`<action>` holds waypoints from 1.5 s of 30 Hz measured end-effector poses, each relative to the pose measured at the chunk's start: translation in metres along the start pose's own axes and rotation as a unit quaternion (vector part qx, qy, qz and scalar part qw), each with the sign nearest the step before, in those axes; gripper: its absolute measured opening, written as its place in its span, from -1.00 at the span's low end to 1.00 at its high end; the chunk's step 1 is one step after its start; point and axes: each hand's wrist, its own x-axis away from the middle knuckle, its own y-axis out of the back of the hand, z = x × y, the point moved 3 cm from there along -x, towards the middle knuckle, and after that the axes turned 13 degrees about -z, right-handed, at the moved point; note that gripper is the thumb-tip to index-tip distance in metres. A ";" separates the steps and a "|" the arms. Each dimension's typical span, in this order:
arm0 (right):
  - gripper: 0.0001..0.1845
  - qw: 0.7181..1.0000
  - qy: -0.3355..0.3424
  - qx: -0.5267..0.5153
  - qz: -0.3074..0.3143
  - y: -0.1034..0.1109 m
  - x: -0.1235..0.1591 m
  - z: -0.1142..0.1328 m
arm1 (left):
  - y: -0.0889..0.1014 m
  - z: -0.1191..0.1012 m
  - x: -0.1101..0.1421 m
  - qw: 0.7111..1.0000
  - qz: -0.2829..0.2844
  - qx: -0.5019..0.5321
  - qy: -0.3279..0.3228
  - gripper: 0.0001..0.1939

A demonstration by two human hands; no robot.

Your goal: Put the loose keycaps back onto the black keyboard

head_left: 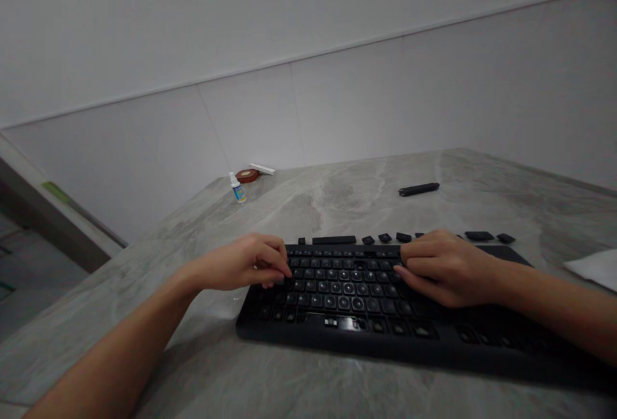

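Note:
A black keyboard (344, 288) lies on the grey marbled table, with most keys in place and open sockets along its front row. At its left edge my left hand (263, 261) is pinched, fingertips over the outermost keys. My right hand (441, 269) curls over the right part of the keyboard, fingers pressed together; what either hand holds, if anything, is hidden. Behind the keyboard stretches a row of loose keycaps, among them a long space bar (334, 240) and a wide keycap (479, 236). My right hand partly covers this row.
Farther back on the table (332, 200) lies a black pen-like tool (419, 189). A small white spray bottle (238, 187) stands at the back left, beside a reddish-brown object (247, 176) and a white strip (263, 169). Something white (595, 269) lies at the right edge.

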 end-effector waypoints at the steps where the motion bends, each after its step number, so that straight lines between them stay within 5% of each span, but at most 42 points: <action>1: -0.58 1.000 0.000 0.001 0.000 0.000 0.001 0.000 | -0.003 0.001 -0.001 1.000 0.003 -0.012 -0.003 -0.83; 11: -0.58 1.000 0.003 0.002 -0.003 0.000 0.001 0.000 | 0.003 0.008 -0.003 0.993 -0.059 -0.106 -0.006 -0.85; 17: -0.58 1.000 0.000 -0.001 -0.004 -0.001 0.001 -0.001 | 0.001 0.003 -0.001 0.993 -0.022 -0.114 0.002 -0.91; 39: -0.59 1.000 0.000 -0.005 0.001 -0.001 0.001 -0.001 | -0.008 -0.010 0.006 0.969 -0.022 -0.225 -0.102 -0.83; 45: -0.59 1.000 0.002 -0.009 0.001 -0.001 0.000 -0.001 | -0.016 -0.030 0.019 0.967 0.042 -0.224 -0.113 -0.89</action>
